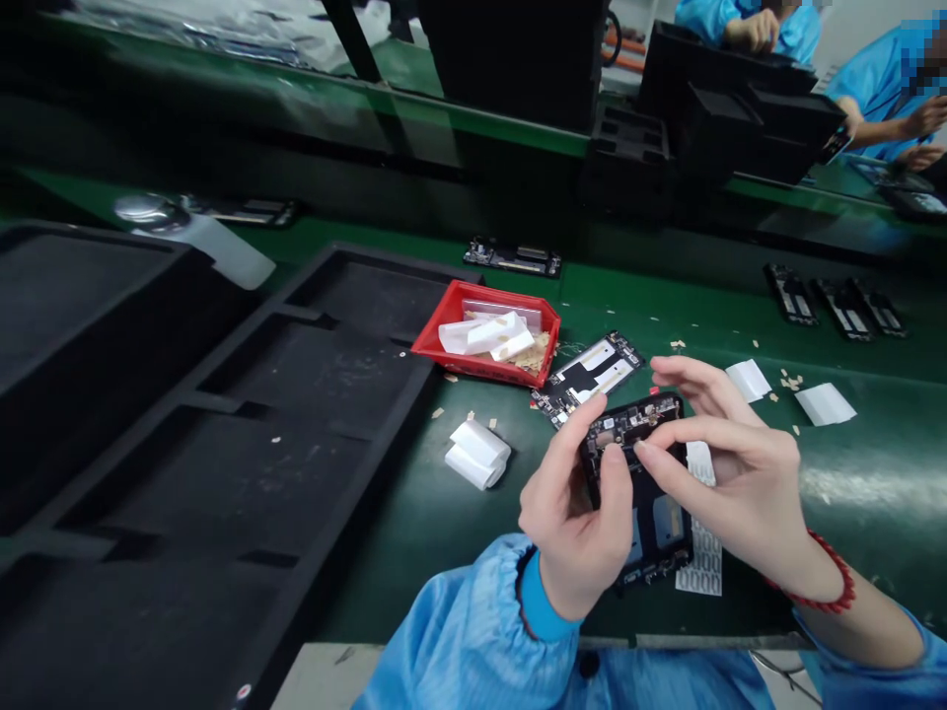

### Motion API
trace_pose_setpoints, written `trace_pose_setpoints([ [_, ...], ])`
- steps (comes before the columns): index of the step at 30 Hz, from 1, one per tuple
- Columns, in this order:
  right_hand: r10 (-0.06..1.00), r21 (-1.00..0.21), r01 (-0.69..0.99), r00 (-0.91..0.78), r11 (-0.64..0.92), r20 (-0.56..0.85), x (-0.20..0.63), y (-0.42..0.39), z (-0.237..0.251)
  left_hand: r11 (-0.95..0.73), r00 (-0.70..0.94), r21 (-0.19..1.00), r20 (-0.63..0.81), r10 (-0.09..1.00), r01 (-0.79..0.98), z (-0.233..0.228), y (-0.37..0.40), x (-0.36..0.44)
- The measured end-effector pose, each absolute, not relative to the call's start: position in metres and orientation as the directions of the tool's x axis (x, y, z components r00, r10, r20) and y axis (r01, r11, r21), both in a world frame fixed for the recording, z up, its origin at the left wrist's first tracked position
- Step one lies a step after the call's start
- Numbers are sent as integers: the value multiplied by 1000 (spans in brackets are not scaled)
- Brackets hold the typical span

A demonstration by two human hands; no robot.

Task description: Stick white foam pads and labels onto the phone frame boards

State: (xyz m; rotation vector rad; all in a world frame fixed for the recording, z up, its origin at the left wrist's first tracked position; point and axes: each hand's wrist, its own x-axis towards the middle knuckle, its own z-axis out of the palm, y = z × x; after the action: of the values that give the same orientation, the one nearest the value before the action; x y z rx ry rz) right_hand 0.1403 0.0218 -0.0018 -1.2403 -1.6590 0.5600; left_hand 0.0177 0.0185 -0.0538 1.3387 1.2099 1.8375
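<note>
My left hand (573,523) grips a black phone frame (651,513) with its circuit parts facing up, thumb pressed on its upper part. My right hand (729,463) touches the frame's top edge, index finger laid across it and thumb behind; a red bead bracelet is on that wrist. Under the frame lies a white sticker sheet (702,567). Just beyond the hands a second phone frame (588,378) lies flat on the green table (850,493).
A red bin (444,330) with white strips and scraps stands beyond the hands. White paper rolls (477,454) lie to the left. Large black foam trays (222,463) fill the left side. More phone frames (836,301) lie at the right; other people in blue work at the far right.
</note>
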Motion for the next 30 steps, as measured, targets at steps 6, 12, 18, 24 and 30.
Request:
trace_pose_setpoints([
  [6, 908, -825, 437, 39, 359, 416, 132, 17, -1, -478, -402, 868, 490, 774, 137, -54, 16, 17],
  [12, 917, -866, 354, 53, 352, 395, 129, 17, -3, -499, -414, 842, 536, 736, 205, -53, 15, 17],
  [18, 911, -860, 366, 70, 356, 407, 127, 16, -2, -490, -428, 836, 547, 719, 246, -52, 17, 20],
  [24, 909, -846, 413, 91, 337, 406, 132, 20, 0, -479, -415, 837, 547, 727, 264, -54, 19, 20],
  [30, 998, -999, -41, -58, 25, 27, 142, 31, -1, -435, -435, 849, 527, 730, 300, -50, 20, 20],
])
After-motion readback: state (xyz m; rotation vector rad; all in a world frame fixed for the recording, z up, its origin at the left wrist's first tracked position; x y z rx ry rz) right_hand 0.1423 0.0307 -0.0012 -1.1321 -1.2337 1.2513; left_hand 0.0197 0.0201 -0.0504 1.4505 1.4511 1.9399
